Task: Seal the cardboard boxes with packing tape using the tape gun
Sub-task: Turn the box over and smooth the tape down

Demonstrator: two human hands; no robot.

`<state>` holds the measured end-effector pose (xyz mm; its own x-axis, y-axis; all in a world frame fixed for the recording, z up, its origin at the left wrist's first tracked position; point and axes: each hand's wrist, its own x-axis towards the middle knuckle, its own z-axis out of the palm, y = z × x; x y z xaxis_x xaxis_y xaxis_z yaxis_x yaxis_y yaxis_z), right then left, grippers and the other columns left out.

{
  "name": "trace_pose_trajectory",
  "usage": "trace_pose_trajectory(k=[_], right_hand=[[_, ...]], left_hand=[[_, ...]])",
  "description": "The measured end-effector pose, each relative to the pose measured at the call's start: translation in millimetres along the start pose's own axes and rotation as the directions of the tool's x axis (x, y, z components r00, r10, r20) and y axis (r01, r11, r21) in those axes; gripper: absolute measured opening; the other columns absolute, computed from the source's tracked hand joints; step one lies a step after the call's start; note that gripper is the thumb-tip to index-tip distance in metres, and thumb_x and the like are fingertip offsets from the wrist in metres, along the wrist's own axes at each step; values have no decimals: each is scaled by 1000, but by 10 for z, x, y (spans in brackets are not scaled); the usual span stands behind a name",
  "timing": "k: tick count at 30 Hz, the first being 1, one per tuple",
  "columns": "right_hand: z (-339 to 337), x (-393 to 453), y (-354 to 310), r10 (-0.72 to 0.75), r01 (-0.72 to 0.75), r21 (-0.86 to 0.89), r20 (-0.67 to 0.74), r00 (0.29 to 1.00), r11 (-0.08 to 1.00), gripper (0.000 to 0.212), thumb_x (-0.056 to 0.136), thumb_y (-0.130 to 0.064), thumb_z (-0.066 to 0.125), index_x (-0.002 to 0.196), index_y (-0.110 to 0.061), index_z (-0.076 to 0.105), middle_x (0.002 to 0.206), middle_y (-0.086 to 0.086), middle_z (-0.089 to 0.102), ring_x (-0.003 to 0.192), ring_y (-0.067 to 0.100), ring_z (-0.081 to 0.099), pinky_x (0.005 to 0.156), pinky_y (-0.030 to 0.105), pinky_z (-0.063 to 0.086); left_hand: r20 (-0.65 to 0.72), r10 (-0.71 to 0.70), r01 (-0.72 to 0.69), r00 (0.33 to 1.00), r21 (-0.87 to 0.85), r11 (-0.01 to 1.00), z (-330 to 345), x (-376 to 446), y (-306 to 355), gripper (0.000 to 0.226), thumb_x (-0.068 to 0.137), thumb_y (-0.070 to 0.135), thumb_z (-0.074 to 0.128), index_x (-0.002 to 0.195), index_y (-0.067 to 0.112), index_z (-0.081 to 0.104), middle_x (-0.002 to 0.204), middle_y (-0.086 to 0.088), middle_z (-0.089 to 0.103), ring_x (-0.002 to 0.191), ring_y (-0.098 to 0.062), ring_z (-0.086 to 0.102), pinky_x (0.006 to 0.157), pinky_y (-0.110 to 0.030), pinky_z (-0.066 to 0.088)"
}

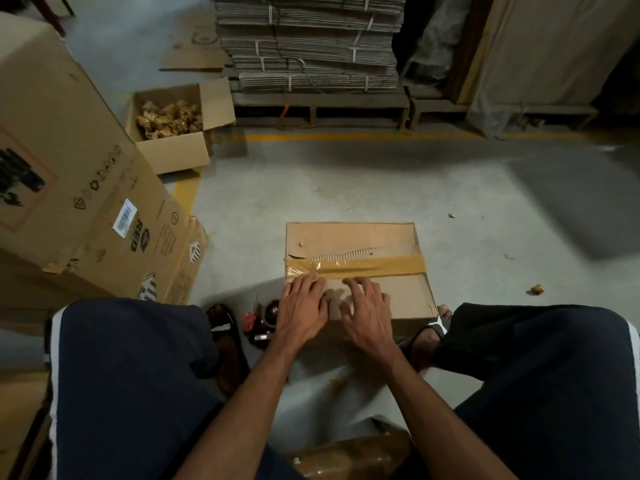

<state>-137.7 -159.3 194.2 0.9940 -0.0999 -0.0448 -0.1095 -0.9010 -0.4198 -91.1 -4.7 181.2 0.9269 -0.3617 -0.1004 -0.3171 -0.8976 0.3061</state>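
A small cardboard box (349, 239) sits on the floor between my knees. A strip of brown packing tape (381, 266) runs across its top seam, left to right. My left hand (303, 311) lies flat on the box top, its fingertips pressing the tape's left end. Beside it, my right hand (367, 313) rests with fingers spread, fingertips at the tape's lower edge. The tape gun (261, 322), with a dark roll and a red part, lies on the floor just left of the box, partly hidden by my left hand. Neither hand holds it.
A large printed carton (69, 188) leans at the left. An open box of crumpled tape scraps (173, 133) stands behind it. Bundled flat cardboard on a pallet (311, 46) fills the back. A plastic-wrapped brown bundle (353, 455) lies by my lap. Yellow floor lines (346, 136) cross the concrete.
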Motion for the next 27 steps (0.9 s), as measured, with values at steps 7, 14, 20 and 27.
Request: trace_pose_trajectory(k=[7, 14, 20, 27], right_hand=[[49, 301, 253, -85, 105, -137, 144, 986, 985, 61, 105, -53, 41, 153, -16, 40, 155, 6, 41, 138, 26, 44, 111, 48, 36], [-63, 503, 347, -123, 126, -112, 33, 992, 986, 37, 107, -41, 45, 127, -14, 61, 126, 6, 59, 113, 26, 54, 98, 44, 44], [-130, 472, 574, -124, 124, 12, -2, 992, 992, 34, 105, -37, 50, 123, -12, 64, 119, 5, 60, 102, 20, 53, 86, 40, 52], [-206, 473, 847, -78, 80, 38, -41, 996, 996, 35, 105, -34, 51, 125, -9, 63, 120, 6, 60, 106, 23, 55, 89, 42, 53]], left_hand=[[-54, 5, -4, 999, 18, 1000, -87, 155, 65, 46, 103, 38, 45, 146, 23, 48, 148, 0, 50, 135, -18, 45, 114, -39, 32], [-79, 5, 0, 997, 66, 998, -1, 191, 119, 45, 101, 35, 45, 145, 26, 46, 148, 5, 47, 133, -17, 43, 111, -40, 36], [-50, 59, -62, 997, -50, 997, 93, 362, 354, 39, 104, 34, 43, 140, 23, 52, 142, 3, 51, 126, -16, 45, 107, -35, 38], [-76, 83, -88, 994, -76, 993, 87, 549, 572, 35, 102, 31, 44, 132, 18, 58, 131, 1, 57, 117, -18, 49, 101, -35, 44]])
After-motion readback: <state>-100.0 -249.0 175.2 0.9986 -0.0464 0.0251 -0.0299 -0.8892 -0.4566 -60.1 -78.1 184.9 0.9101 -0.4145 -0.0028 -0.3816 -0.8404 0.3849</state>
